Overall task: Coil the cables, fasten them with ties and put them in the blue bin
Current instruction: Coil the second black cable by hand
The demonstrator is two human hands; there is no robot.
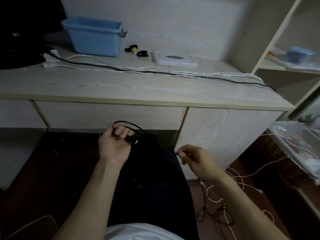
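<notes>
A black cable point(127, 126) is looped in front of the desk drawer, its coils gripped in the left hand point(115, 144), fingers curled round them and the plug. The right hand point(194, 159) pinches the same cable lower right, between thumb and fingertips. More cables point(155, 71) lie across the desk point(121, 89), near the blue bin point(94, 36) and ties point(136, 51).

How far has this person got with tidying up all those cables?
Early on, it seems. Nothing looks finished: no coiled cable shows on the desk, and the blue bin's inside is hidden. In hand: the left hand grips loops of a black cable, the right hand pinches its strand. Left: the ties lie unused by the bin, and white cables stretch loose across the desk.
</notes>
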